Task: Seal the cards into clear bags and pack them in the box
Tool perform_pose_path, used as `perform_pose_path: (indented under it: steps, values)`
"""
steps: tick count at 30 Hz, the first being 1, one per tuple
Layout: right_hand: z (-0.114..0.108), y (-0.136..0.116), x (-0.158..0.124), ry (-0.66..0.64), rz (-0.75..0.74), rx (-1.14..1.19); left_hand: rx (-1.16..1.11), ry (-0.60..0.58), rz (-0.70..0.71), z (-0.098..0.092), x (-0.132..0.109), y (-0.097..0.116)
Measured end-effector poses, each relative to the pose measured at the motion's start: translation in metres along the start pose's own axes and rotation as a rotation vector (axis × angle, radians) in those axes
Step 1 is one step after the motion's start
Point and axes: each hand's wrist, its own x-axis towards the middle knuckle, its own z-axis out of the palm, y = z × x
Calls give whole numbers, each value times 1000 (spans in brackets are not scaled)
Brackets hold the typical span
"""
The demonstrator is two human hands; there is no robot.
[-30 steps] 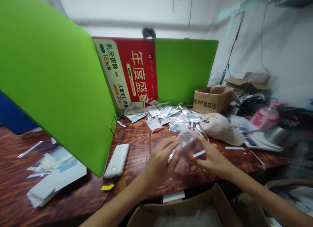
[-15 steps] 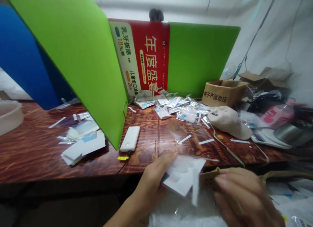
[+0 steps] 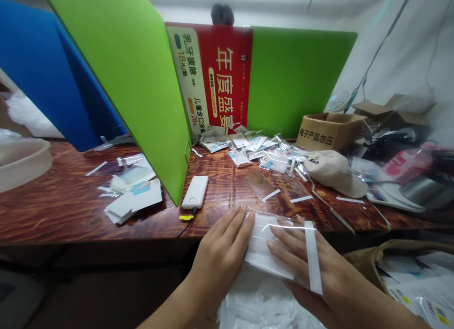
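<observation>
Between my hands is a clear plastic bag with white cards in it and a white strip along its right end. My left hand grips the bag's left edge, fingers pressed together and thumb hidden. My right hand holds the other end, with fingers lying over the cards and the clear plastic flap across them. Whether those fingers are inside the bag is hard to tell. Below the hands is a pile of clear plastic bags.
On the wooden table lie filled packets, a stack of white cards, a white power bank and a cap. Green panels stand behind. A cardboard box is right; an open sack sits lower right.
My right hand has come in from the right, where it was apart from the packet, and now holds it. The packet has turned, its white strip now at the right. The view has shifted slightly.
</observation>
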Motion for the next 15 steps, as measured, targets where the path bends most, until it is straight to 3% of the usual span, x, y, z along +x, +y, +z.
perform_pose_path:
  steps: [4,9,12,15]
  values:
    - [4,0,-2,55,14,-18,75,36,1,-8,3,8]
    - [9,2,-6,-51,-43,96,24,1,36,-4,1,22]
    - [12,1,-9,35,-8,161,-347,-44,-72,4,-4,34]
    - [9,-4,-8,217,92,231,-1041,-249,-293,11,-9,48]
